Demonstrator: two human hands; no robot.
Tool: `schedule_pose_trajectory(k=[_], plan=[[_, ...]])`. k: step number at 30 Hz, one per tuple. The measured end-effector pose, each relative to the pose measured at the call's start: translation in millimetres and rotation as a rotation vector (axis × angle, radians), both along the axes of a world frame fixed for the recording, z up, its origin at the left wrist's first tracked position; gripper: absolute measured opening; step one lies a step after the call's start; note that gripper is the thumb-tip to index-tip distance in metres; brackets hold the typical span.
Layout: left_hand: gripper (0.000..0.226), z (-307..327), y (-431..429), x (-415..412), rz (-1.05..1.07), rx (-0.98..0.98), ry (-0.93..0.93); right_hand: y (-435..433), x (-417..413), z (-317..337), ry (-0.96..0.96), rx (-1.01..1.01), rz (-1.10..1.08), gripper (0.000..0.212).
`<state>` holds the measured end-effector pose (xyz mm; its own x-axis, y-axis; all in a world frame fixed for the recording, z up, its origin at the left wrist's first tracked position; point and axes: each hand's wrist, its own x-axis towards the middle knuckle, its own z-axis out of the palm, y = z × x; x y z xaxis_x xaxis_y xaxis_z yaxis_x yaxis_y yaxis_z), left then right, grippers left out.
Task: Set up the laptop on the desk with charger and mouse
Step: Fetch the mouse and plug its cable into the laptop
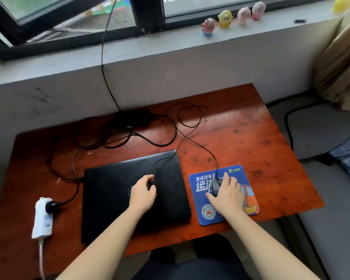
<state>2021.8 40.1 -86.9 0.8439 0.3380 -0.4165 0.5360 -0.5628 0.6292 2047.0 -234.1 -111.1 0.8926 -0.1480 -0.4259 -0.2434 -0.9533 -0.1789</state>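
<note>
**Mouse Gripped, Cable Pinched**

At lower centre, the thin black mouse cable [217,163] was pinched by the left hand [142,194] over the closed black laptop [113,199]. Just right, the small black mouse [215,185] was gripped by the right hand [227,196] on a blue printed mouse pad [200,199]. Farther up the reddish wooden desk [251,138], a black charger brick [129,119] was seen.

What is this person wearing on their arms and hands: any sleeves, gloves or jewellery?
No sleeves show in the frame. The left hand and right hand are bare: no gloves, rings, watch or bracelet visible.
</note>
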Motion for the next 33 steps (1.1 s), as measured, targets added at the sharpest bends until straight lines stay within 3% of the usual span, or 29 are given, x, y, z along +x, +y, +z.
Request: schedule_pose_trajectory(k=[6,13,24,33], plan=[[0.030,46,40,4,0.292,-0.077,-0.180,68,36,22,-0.114,0.235,0.200,0.083],[0.034,74,107,-36,0.398,0.160,-0.317,160,46,28,-0.042,0.355,0.465,0.075],[0.014,66,229,-58,0.838,-0.108,-0.488,262,9,29,0.026,0.276,0.563,0.067],[0.014,-7,264,-90,0.711,-0.229,-0.311,342,-33,2,-0.029,0.149,0.549,0.068]])
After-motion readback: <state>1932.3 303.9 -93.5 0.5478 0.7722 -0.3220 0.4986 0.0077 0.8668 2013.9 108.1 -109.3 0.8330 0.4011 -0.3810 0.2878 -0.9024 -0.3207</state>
